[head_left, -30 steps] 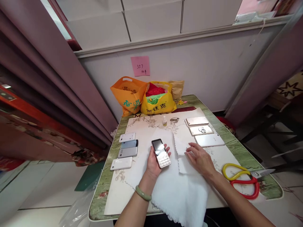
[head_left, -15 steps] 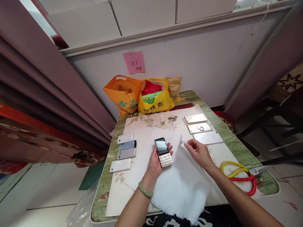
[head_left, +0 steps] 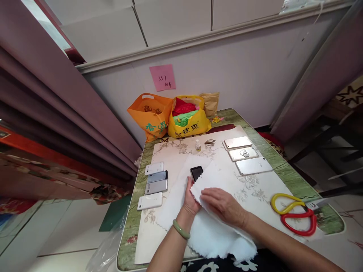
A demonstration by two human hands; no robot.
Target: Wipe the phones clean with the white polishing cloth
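A keypad mobile phone (head_left: 196, 172) rests in my left hand (head_left: 191, 199), which is closed around it from below and wears a green bangle on its wrist. Only the top of the dark screen shows; a fold of white cloth (head_left: 202, 182) with a scalloped edge covers the keys. My right hand (head_left: 224, 206) lies on this fold over the phone, its fingers stretched out and together. The remaining cloth spreads beneath both hands and drops over the table's front edge toward my lap.
Several phones (head_left: 157, 186) lie in a column at left, and three more (head_left: 253, 166) at right. A small bottle (head_left: 197, 146) and glasses (head_left: 210, 142) sit behind the cloth. Scissors (head_left: 299, 215) lie at the right edge. Orange (head_left: 153, 115) and yellow (head_left: 190, 126) bags stand at the back.
My right hand has moved left, bringing the cloth's corner over the phone and laying its fingers flat on it. The keys, visible before, are now covered. My left hand still holds the phone.
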